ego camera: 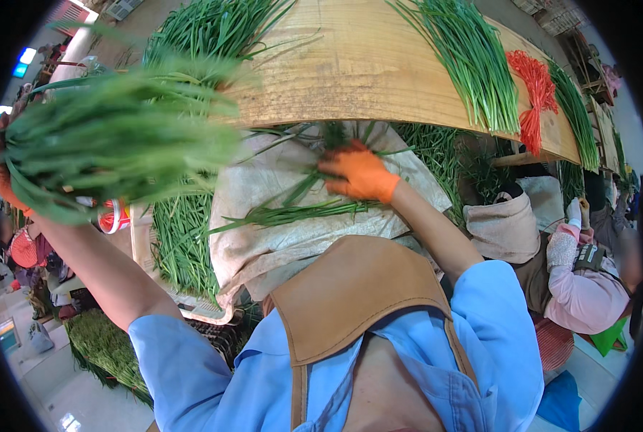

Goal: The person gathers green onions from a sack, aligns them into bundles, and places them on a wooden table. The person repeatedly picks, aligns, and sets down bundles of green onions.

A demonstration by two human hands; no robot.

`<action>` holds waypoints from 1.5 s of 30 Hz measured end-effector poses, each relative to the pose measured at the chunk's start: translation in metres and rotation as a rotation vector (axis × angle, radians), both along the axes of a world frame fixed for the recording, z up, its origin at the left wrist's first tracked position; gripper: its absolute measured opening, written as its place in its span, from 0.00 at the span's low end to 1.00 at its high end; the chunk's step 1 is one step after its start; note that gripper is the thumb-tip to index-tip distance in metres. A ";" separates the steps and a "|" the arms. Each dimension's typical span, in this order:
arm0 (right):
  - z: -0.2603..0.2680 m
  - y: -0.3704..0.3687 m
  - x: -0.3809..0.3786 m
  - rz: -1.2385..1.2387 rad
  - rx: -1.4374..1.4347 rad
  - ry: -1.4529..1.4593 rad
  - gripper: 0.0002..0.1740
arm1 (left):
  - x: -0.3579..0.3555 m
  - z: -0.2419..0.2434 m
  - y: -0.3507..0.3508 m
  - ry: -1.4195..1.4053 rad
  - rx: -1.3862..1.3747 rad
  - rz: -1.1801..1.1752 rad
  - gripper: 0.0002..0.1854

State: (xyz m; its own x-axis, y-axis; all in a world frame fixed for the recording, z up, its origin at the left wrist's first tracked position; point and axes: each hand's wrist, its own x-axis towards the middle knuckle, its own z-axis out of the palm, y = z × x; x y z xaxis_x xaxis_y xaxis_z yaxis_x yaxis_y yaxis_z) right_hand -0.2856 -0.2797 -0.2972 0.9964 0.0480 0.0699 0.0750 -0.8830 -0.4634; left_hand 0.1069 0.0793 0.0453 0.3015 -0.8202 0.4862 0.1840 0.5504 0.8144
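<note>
My left hand point(7, 189), in an orange glove, is raised at the far left. It grips a large bunch of garlic chives point(111, 140), whose leaves fan out to the right, blurred by motion. Over my lap my right hand point(356, 170), gloved in orange too, reaches among loose chive leaves point(300, 186). Its fingers look spread and blurred, and I cannot tell whether they pinch any leaf. A pale, stained cloth point(267, 243) covers my lap. Across it lies a thin row of chives point(305, 212), just below my right hand.
Ahead is a wooden board point(348, 70) bearing a chive pile point(213, 32), a neat bundle point(478, 75) and red ties point(534, 92). A crate point(208, 313) with chives stands left, near a red-and-white tub point(114, 216). A co-worker point(575, 286) sits to the right.
</note>
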 end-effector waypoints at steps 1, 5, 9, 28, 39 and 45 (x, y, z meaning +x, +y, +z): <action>0.017 0.003 -0.009 0.156 0.026 0.095 0.30 | -0.014 -0.002 -0.009 -0.004 -0.027 0.067 0.24; 0.094 -0.026 -0.033 0.156 0.834 0.241 0.23 | -0.048 -0.001 -0.028 -0.006 -0.062 0.031 0.17; 0.152 -0.055 -0.029 -0.442 0.995 0.276 0.19 | -0.067 -0.001 -0.037 0.012 -0.087 0.069 0.11; 0.115 -0.149 0.090 -0.596 0.579 -0.351 0.32 | -0.045 -0.185 -0.400 -0.654 1.142 0.579 0.38; 0.102 -0.152 0.000 -0.945 0.448 -0.268 0.47 | -0.159 -0.212 -0.182 -0.082 0.690 1.107 0.10; 0.099 -0.041 0.045 -0.729 -0.032 -0.226 0.59 | -0.238 -0.280 -0.237 -0.201 0.656 0.805 0.34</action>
